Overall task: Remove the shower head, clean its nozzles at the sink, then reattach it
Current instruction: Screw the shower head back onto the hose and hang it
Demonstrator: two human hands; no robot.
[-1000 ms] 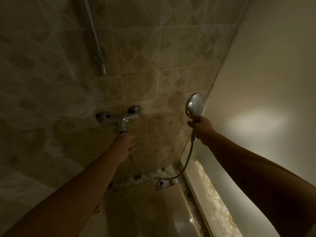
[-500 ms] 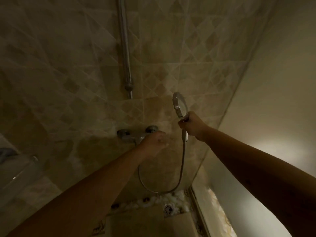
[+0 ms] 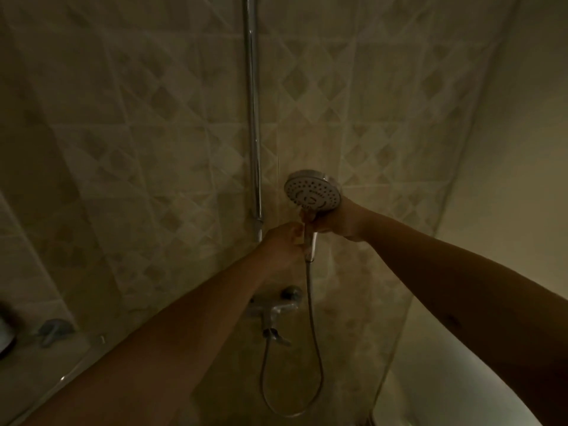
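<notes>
**Head view: both hands now on the shower handle**

Head view shows my left hand [image 3: 284, 244] has left the mixer tap and come up to the round chrome shower head with its pale dotted nozzle face [image 3: 313, 192]. A second ago that hand was down by the tap; now its fingers are curled against the lower part of the handle, just above where the thin ribbed metal hose [image 3: 311, 305] joins. Whether they truly pinch the handle or only the coupling nut, I cannot tell in this dim light. My right hand [image 3: 333, 221] is wrapped round the upper handle, holding the head upright with the nozzle face turned toward me, in front of the wall near the vertical polished steel riser rail [image 3: 253, 118].

I judge this as the set-up for unscrewing head from hose: one hand steadies, the other twists.

The hose hangs in a loose loop down to the chrome mixer tap [image 3: 273, 309], so it looks flexible and slack. The beige diamond-patterned wall tiles [image 3: 138, 133] look matt; the chrome looks smooth and probably slippery.
</notes>
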